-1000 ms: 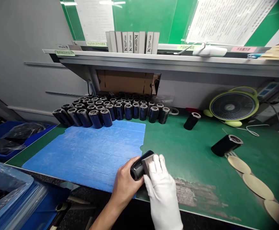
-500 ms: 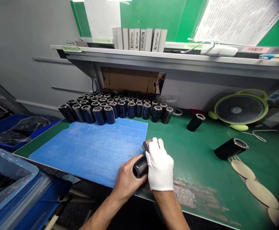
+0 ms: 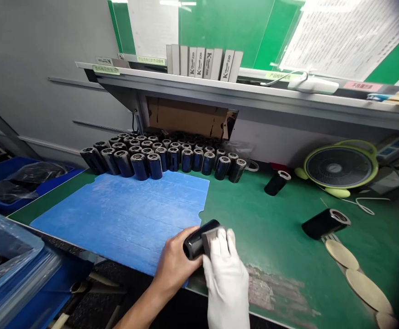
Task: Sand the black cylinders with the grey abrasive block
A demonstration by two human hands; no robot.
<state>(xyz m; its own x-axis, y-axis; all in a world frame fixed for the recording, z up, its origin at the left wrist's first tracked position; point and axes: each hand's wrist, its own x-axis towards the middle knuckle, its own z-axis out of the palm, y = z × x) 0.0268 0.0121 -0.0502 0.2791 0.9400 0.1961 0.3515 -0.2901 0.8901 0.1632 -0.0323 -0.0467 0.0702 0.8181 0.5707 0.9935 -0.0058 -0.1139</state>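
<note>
My bare left hand [image 3: 175, 260] is wrapped round a glossy black cylinder [image 3: 196, 242], which lies tilted with its open end toward me. My right hand [image 3: 226, 269], in a white glove, grips a grey sanding block [image 3: 209, 238] and presses it against the cylinder's side. Both hands are above the front edge of the table, by the right edge of a blue mat [image 3: 124, 210]. The fingertips of my left hand are hidden behind the cylinder.
Several black cylinders [image 3: 140, 166] stand in rows behind the mat. Two more, one nearer [image 3: 326, 224] and one farther [image 3: 277, 183], are at the right. A fan [image 3: 339, 168], round tan discs [image 3: 367, 288] and a shelf [image 3: 185, 84] with grey blocks [image 3: 199, 62] surround the green table [image 3: 254, 219].
My right hand has moved down toward me, bringing the block along the cylinder. The cylinder's far end now shows, and the left hand has shifted slightly left. The view has shifted slightly.
</note>
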